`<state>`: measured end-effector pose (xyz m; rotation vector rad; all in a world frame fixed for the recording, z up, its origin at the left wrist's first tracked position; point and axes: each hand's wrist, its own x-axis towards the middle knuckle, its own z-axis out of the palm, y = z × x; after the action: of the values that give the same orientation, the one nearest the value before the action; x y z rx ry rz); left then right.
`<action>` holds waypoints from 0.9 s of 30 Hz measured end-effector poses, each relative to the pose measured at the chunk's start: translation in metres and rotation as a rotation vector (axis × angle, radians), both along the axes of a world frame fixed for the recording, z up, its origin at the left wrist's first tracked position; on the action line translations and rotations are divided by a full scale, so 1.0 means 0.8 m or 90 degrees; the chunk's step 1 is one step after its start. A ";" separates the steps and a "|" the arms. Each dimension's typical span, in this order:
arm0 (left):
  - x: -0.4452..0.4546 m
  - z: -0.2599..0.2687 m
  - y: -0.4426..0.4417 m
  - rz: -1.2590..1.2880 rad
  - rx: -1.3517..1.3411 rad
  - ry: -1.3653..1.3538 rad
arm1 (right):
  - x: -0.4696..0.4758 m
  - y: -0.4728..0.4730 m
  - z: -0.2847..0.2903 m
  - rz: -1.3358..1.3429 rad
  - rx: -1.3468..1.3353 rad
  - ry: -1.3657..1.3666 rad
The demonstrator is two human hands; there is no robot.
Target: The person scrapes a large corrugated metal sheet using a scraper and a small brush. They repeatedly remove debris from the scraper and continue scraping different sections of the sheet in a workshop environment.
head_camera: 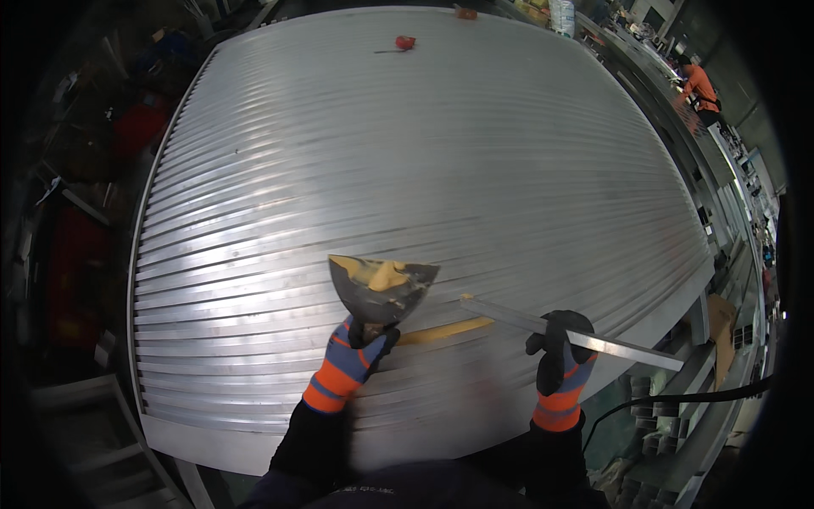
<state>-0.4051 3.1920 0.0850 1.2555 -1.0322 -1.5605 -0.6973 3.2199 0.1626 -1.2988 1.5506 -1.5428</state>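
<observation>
My left hand (361, 353), in a blue, orange and black work glove, grips the handle of a wide putty knife (375, 302). Its dark, fan-shaped blade carries a lump of yellow putty (386, 276) and points away from me. My right hand (562, 356), gloved alike, is closed around the middle of a narrow straight metal bar (626, 352), with a yellow smear at its left end. Both hands are above a large ribbed metal panel (407, 159). A yellow strip (446, 331), apparently putty, runs along a rib between my hands.
A red tape measure or similar small tool (404, 43) lies at the panel's far end, near a brown block (465, 13). A person in orange (699, 89) works at the far right. Metal profiles (655, 413) and a black hose (699, 397) are at lower right; a metal frame (111, 439), lower left.
</observation>
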 end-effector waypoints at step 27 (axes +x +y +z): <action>0.020 -0.001 -0.023 0.212 0.027 -0.065 | -0.081 -0.042 -0.070 0.050 0.297 -0.085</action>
<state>-0.3893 3.1732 0.0841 1.4651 -0.8058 -1.2796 -0.7618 3.1866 0.1068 -0.9592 1.6259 -1.1040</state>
